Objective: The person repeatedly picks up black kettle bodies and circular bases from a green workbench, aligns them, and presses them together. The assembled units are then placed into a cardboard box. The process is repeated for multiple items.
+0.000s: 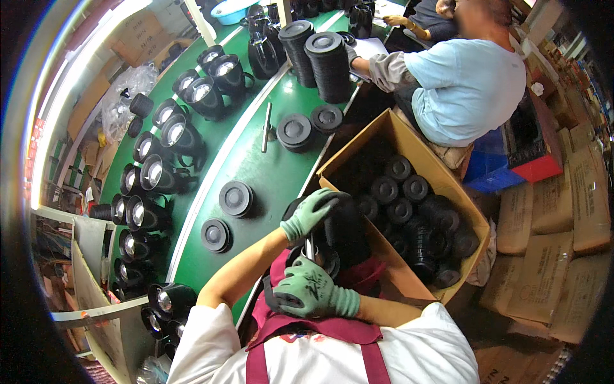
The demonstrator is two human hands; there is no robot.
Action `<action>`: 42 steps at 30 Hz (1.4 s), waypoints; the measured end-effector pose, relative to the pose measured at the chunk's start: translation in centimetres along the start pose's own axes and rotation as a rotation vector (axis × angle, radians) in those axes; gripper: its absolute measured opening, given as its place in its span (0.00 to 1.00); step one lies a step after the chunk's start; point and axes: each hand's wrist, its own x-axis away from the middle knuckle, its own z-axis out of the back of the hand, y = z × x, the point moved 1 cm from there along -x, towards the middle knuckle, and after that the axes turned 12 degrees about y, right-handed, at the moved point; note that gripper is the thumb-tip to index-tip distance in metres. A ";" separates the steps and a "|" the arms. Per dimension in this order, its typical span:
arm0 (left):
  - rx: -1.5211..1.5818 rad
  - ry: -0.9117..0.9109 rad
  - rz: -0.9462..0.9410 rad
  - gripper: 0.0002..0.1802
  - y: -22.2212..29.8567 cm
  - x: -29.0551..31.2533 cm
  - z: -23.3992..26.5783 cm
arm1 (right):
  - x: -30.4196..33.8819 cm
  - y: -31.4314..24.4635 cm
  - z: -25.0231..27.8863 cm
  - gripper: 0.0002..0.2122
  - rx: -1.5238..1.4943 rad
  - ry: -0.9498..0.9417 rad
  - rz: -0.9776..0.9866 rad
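Both my hands wear pale green gloves and are close to my maroon apron. My left hand [310, 214] curves over a black rounded piece [345, 233], possibly a jug or its base. Below it, my right hand [313, 291] is closed in a fist at the lower end of a shiny metal rod [309, 248]. The rod runs up toward the black piece; its upper end is hidden. Nearest on the green table, to the left, lie two black ribbed round discs [236, 198].
At the right, an open cardboard box [457, 291] holds many black round parts. Black jugs [155, 173] line the green table's [217, 169] left side. Tall disc stacks [327, 67] and a metal T-shaped tool [266, 128] are farther off. A co-worker in light blue [467, 89] sits beyond the box.
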 end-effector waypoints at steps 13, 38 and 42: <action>-0.690 0.684 -0.356 0.38 3.6 2.5 -0.6 | 2.5 7.0 1.0 0.23 -0.620 0.566 -0.514; 0.064 -0.333 1.245 0.19 8.4 4.1 1.9 | 0.7 19.9 -5.1 0.43 0.296 -0.171 -0.096; -0.147 -0.311 1.174 0.20 8.1 1.7 2.9 | 2.1 21.5 -5.7 0.31 -0.388 -0.061 -0.728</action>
